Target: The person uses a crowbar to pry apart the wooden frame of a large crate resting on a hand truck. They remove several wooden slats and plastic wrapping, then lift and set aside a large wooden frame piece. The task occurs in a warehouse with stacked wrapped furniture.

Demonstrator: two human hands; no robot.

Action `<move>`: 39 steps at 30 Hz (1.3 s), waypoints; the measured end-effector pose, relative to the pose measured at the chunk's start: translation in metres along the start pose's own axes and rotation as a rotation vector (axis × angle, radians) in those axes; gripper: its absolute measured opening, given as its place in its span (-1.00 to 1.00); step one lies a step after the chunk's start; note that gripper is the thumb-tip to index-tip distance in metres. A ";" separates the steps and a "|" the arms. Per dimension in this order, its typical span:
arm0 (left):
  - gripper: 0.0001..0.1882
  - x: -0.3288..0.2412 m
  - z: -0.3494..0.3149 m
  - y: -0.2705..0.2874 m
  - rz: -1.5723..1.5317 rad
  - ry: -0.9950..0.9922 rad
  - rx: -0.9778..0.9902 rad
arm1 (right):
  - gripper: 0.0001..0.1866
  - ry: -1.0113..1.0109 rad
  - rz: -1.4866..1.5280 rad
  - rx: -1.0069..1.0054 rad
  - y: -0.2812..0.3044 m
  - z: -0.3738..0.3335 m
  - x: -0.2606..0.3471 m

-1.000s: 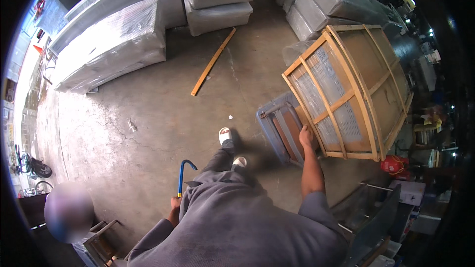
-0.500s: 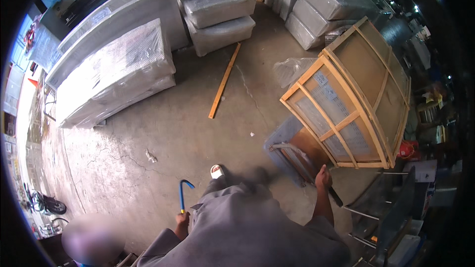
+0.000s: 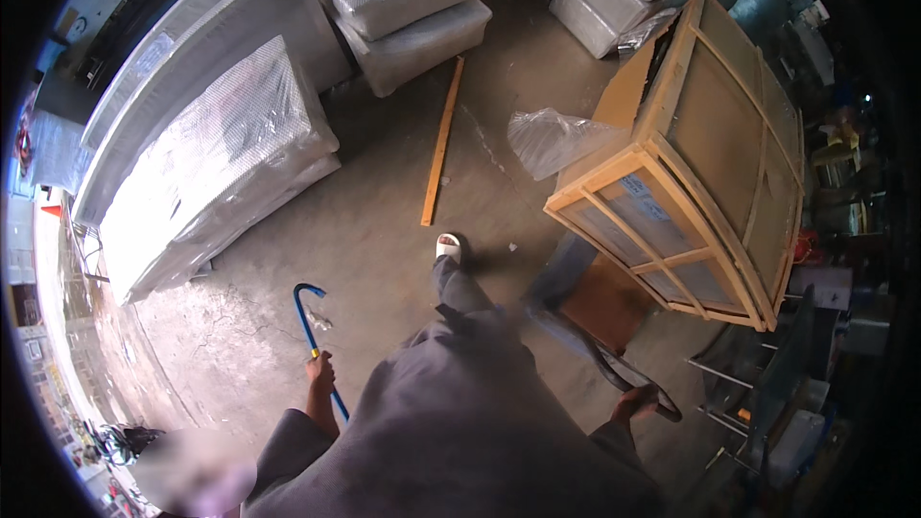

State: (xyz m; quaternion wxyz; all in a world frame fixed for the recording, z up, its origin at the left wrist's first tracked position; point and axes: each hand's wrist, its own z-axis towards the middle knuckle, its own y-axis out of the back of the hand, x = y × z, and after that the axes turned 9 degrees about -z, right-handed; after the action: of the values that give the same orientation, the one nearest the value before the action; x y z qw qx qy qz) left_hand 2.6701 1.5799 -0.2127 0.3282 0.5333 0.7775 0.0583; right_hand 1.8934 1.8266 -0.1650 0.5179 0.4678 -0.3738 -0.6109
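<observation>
My left hand (image 3: 320,367) is closed around a blue crowbar (image 3: 306,321), whose hooked end points up and away from me. A yellow band shows on the bar just above my fist, and its lower end sticks out below the hand. My right hand (image 3: 633,404) is closed on the dark curved handle (image 3: 600,360) of what looks like a platform trolley. The trolley's grey-blue deck (image 3: 559,273) carries a brown board (image 3: 606,305). Just beyond it stands a large wooden crate (image 3: 662,230) with slatted sides, partly over the deck; whether it rests there I cannot tell.
Plastic film (image 3: 556,141) hangs beside the crate. A long wooden slat (image 3: 442,144) lies on the floor ahead. Wrapped furniture pieces (image 3: 230,144) stand at left, with more wrapped blocks (image 3: 413,38) behind. A chair (image 3: 767,374) is at right. A person (image 3: 192,470) is at lower left.
I have stepped forward, one sandalled foot now nearer the slat. The crowbar has swung left and tilted. My right hand is lower, with the trolley handle, and the crate's side looks more exposed.
</observation>
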 end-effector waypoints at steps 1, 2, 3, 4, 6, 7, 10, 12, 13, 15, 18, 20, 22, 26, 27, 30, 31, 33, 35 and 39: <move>-0.79 -0.021 -0.009 -0.016 -0.015 0.009 0.002 | -0.34 -0.235 -0.060 -0.039 0.005 -0.001 0.002; -0.81 -0.034 -0.005 -0.018 0.001 0.047 0.042 | -0.44 -0.503 -0.225 0.094 0.001 -0.020 0.004; -0.80 -0.049 -0.004 -0.026 -0.046 0.043 0.064 | -0.49 -0.560 -0.372 0.174 0.006 -0.029 0.006; -0.79 -0.063 -0.002 -0.033 -0.021 0.027 0.070 | -0.53 -0.453 -0.473 0.378 0.008 -0.045 0.008; -0.78 -0.090 0.007 -0.038 0.018 0.007 0.072 | -0.62 0.155 -0.401 0.980 0.011 -0.085 0.019; -0.77 -0.098 0.015 -0.038 0.046 0.006 0.061 | -0.67 0.384 -0.216 1.209 0.005 -0.110 0.035; -0.76 -0.124 0.054 -0.033 0.142 -0.033 0.098 | -0.79 0.773 0.241 1.197 -0.020 -0.212 0.127; -0.71 -0.128 0.086 -0.027 0.347 -0.146 0.124 | -0.78 1.019 0.231 0.861 -0.041 -0.264 0.217; -0.67 -0.134 0.110 -0.019 0.503 -0.266 0.143 | -0.73 1.104 0.039 0.704 -0.055 -0.286 0.274; -0.61 -0.144 0.150 -0.015 0.632 -0.204 0.052 | -0.63 1.319 -0.050 0.242 -0.077 -0.326 0.386; -0.65 -0.148 0.188 0.007 0.747 -0.211 0.016 | -0.52 1.016 0.439 0.786 -0.119 -0.388 0.554; -0.67 -0.148 0.216 0.023 0.816 -0.161 0.033 | -0.45 0.838 0.502 1.180 -0.149 -0.427 0.647; -0.69 -0.136 0.241 0.032 0.836 -0.169 0.043 | -0.41 0.765 0.460 1.184 -0.186 -0.458 0.735; -0.61 -0.096 0.268 0.034 0.753 -0.089 0.016 | -0.36 0.701 0.385 0.898 -0.274 -0.538 0.844; -0.61 -0.087 0.266 0.028 0.724 0.024 -0.052 | -0.34 0.615 0.382 0.841 -0.295 -0.560 0.860; -0.61 -0.084 0.283 0.000 0.790 0.051 -0.021 | -0.31 0.684 0.415 0.529 -0.351 -0.596 0.886; -0.61 -0.085 0.287 -0.011 0.799 0.061 -0.014 | -0.31 0.728 0.375 0.423 -0.367 -0.602 0.892; -0.62 -0.090 0.295 -0.030 0.816 0.072 -0.003 | -0.36 0.799 0.379 0.443 -0.391 -0.607 0.899; -0.62 -0.094 0.302 -0.046 0.826 0.077 0.014 | -0.40 0.813 0.267 0.519 -0.405 -0.606 0.903; -0.62 -0.099 0.309 -0.062 0.842 0.078 0.043 | -0.50 0.947 0.154 0.671 -0.396 -0.616 0.915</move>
State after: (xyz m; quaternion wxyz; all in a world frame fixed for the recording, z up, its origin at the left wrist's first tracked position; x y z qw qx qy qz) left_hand 2.8195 1.3877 -0.4363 0.2349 0.8085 0.5046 0.1911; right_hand 2.3481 1.0180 -0.8808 0.4951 0.7996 -0.3078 -0.1442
